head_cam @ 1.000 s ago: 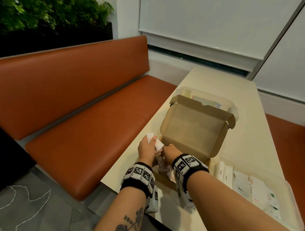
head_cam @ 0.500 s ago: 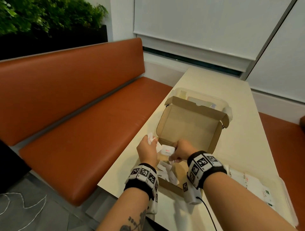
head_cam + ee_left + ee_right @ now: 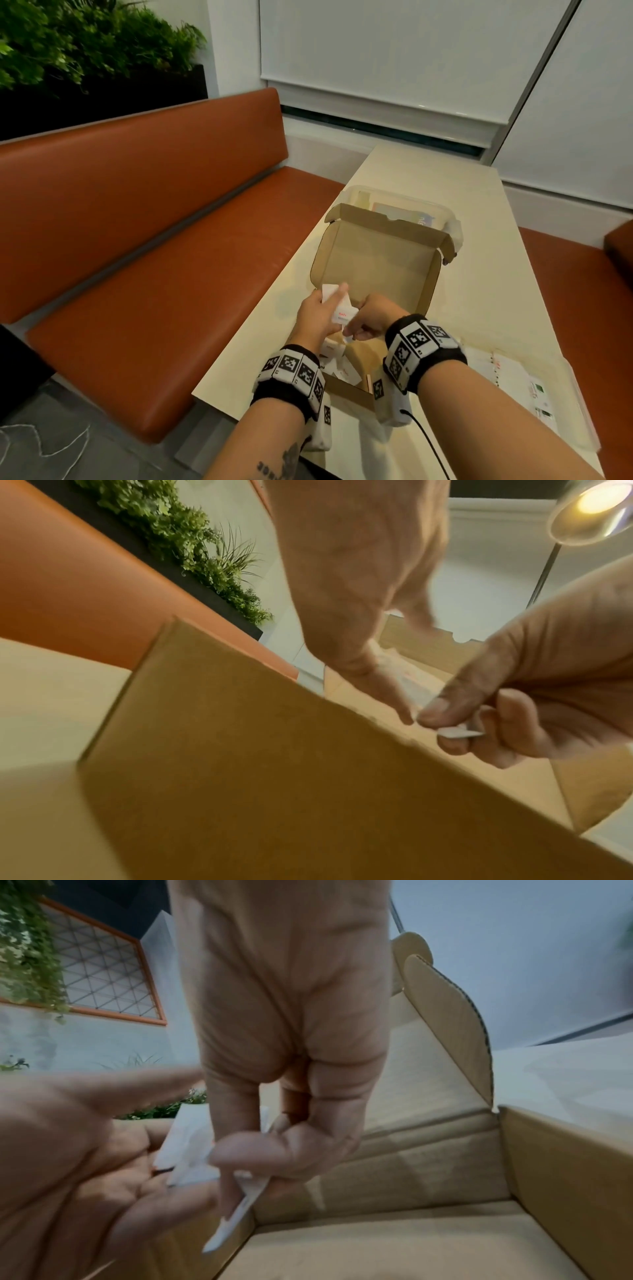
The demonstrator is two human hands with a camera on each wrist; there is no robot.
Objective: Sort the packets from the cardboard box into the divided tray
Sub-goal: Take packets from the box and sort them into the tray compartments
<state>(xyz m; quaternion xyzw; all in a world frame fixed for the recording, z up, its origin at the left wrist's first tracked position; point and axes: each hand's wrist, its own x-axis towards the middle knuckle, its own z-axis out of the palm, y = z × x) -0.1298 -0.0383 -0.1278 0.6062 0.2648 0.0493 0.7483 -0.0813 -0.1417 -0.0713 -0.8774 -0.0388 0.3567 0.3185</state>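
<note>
The open cardboard box [image 3: 376, 270] stands on the table with its lid up. My left hand [image 3: 327, 308] hovers over the box's left wall and grips a small stack of white packets [image 3: 334, 298]. My right hand [image 3: 352, 325], just beside it, pinches one white packet [image 3: 344, 315] with red print against that stack. In the right wrist view the packet [image 3: 236, 1215] shows edge-on between thumb and forefinger. Loose packets [image 3: 342, 368] lie on the box floor near my wrists. The divided tray [image 3: 579, 397] sits to the right with rows of packets in it.
A clear plastic container [image 3: 404, 205] stands behind the box lid. The orange bench [image 3: 171, 274] runs along the table's left side. The table edge [image 3: 212, 401] is close under my left wrist. A cable [image 3: 428, 442] trails from the right wristband.
My right hand lifted one packet out of the box and carried it left to the stack in my left hand. The left hand rose slightly with its packets.
</note>
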